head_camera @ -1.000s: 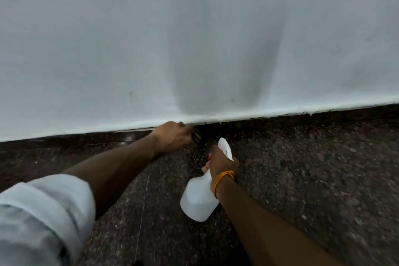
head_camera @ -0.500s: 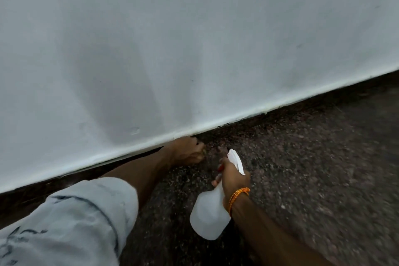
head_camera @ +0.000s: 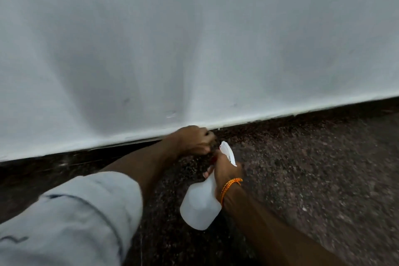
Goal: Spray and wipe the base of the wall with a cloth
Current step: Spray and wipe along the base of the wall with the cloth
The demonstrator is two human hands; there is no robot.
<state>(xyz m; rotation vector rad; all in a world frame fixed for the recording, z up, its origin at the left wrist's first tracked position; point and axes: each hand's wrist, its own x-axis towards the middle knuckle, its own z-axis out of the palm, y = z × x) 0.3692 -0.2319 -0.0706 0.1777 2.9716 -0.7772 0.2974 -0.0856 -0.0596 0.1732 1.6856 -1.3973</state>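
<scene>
My left hand (head_camera: 194,139) is clenched in a fist, pressed against the dark strip (head_camera: 64,158) at the foot of the white wall (head_camera: 194,49). A small dark bit of cloth (head_camera: 209,134) peeks out at the fingertips; the rest is hidden in the fist. Just to its right and nearer me, my right hand (head_camera: 225,170) grips the neck of a white spray bottle (head_camera: 200,207). Its nozzle (head_camera: 226,151) points up toward the wall base, close to my left knuckles. An orange thread band (head_camera: 230,185) circles that wrist.
A dark speckled stone floor (head_camera: 313,179) spreads to the right and toward me. My pale rolled sleeve (head_camera: 75,218) fills the lower left. Grey shadows lie on the wall above the hands.
My left fist has slid to the right along the wall base, and the right hand with the bottle has followed beside it. The view has tilted and swung along the wall.
</scene>
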